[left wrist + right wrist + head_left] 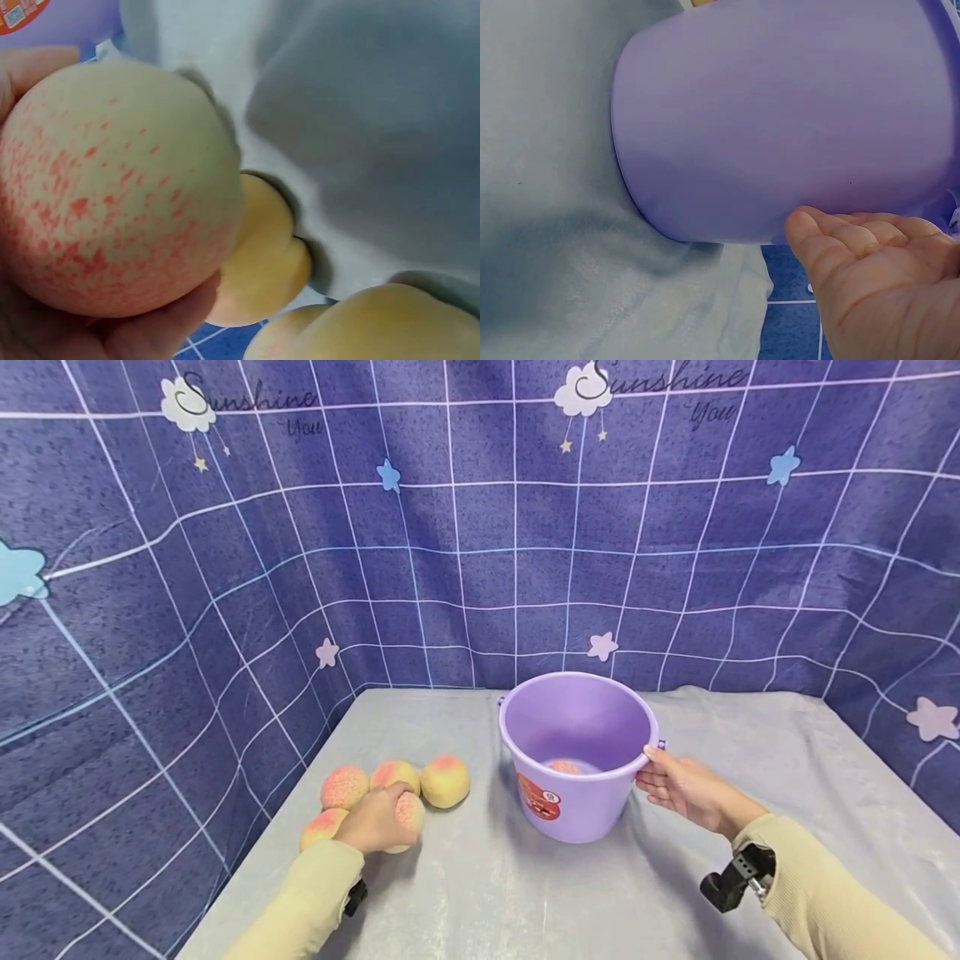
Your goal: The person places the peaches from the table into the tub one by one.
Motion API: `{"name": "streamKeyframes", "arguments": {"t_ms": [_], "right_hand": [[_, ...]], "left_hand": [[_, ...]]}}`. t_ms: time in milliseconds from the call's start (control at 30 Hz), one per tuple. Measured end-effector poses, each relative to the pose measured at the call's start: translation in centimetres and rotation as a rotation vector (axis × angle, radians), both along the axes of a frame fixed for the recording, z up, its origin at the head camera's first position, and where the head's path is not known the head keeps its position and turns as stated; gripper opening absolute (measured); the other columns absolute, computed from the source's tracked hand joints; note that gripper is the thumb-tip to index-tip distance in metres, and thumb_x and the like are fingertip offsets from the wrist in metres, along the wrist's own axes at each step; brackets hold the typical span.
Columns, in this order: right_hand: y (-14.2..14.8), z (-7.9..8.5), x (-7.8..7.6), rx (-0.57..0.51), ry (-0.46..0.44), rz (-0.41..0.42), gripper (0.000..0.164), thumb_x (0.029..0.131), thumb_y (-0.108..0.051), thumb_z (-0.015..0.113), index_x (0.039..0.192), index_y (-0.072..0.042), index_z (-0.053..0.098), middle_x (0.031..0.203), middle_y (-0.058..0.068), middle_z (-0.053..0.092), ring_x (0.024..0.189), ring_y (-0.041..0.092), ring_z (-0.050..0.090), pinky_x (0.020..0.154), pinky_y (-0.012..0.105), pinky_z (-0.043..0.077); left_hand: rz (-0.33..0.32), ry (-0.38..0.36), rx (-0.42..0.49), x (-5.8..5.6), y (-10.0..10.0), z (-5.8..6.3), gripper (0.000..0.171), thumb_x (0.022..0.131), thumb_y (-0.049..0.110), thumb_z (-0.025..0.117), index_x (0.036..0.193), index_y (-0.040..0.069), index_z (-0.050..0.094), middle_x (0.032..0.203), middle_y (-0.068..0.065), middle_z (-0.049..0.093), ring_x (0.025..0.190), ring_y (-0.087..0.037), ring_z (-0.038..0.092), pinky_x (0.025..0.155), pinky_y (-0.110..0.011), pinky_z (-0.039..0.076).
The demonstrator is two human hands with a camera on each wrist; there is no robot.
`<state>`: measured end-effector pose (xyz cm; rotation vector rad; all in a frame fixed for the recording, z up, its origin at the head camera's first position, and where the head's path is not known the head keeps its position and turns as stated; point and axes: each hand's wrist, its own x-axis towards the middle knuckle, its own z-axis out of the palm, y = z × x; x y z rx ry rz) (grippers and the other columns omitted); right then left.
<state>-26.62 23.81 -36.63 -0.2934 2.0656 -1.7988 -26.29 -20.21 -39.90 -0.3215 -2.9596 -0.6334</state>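
Observation:
My left hand (377,821) grips a pale peach (120,187) speckled with red, its fingers and thumb wrapped around the sides. Close around that hand lie several other peaches, among them a yellow and pink one (446,782) and a redder one (344,788). A purple bucket (577,806) stands upright to the right, a red label on its front. Inside it, part of a peach (565,767) shows at the bottom. At the bucket's right rim, my right hand (690,789) pinches the edge, thumb on top and fingers against the outer wall.
A grey cloth covers the table (480,893). Behind and to the left hangs a blue curtain (480,568) with a white grid, stars and clouds. A black wrist mount (738,877) sticks out from the right sleeve.

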Motion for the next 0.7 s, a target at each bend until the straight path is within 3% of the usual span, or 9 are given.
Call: {"name": "streamKeyframes", "arguments": {"t_ms": [300, 700], "right_hand": [[0.1, -0.1, 0.0, 0.008, 0.005, -0.005, 0.076, 0.104, -0.04, 0.022, 0.137, 0.026, 0.006, 0.141, 0.041, 0.015, 0.133, 0.049, 0.02, 0.106, 0.051, 0.027], [0.0, 0.0, 0.1, 0.018, 0.01, -0.004, 0.076, 0.104, -0.04, 0.022, 0.137, 0.026, 0.005, 0.142, 0.042, 0.014, 0.133, 0.05, 0.019, 0.107, 0.053, 0.025]], "left_hand": [[-0.058, -0.06, 0.017, 0.3, 0.8, 1.4, 0.067, 0.052, 0.017, 0.081, 0.114, 0.003, 0.06, 0.096, -0.004, 0.065, 0.079, -0.018, 0.057, 0.075, -0.038, 0.05], [-0.037, -0.018, 0.048, 0.1, 1.8, 3.2, 0.074, 0.058, 0.02, 0.084, 0.124, 0.0, 0.057, 0.112, -0.014, 0.063, 0.093, -0.028, 0.06, 0.08, -0.047, 0.05]]}}
